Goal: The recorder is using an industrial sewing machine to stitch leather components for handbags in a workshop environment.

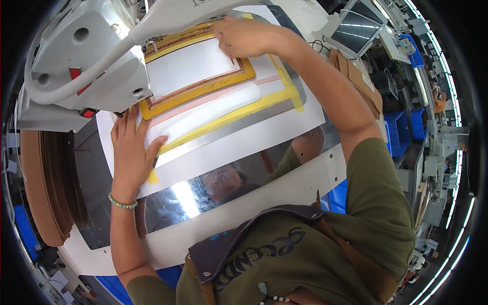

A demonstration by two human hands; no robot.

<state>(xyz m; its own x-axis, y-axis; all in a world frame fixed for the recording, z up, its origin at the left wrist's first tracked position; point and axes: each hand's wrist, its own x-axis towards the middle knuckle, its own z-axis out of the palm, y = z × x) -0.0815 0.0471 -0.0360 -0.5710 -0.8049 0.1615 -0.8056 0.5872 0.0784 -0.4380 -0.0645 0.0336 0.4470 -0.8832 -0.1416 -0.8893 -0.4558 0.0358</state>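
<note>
My left hand [133, 157] lies with fingers spread on the left of a white sheet [290, 137] bordered with yellow tape, its fingertips by a yellow rectangular frame [201, 91] under a white sewing machine's head [81, 58]. Inside the frame is a white panel [183, 66] edged in tan. My right hand [241, 38] is closed at the frame's far-right corner; what its curled fingers grip is hidden. Below the frame lie pink strips and a white elongated piece [218, 109]. Under the sheet is a shiny metal plate [254, 170].
A stack of brown pieces [46, 188] sits at the left. At the right are brown cardboard pieces [356, 81], a dark screen [351, 28] on a stand and blue bins [399, 132]. A distant person [439, 101] is at the far right.
</note>
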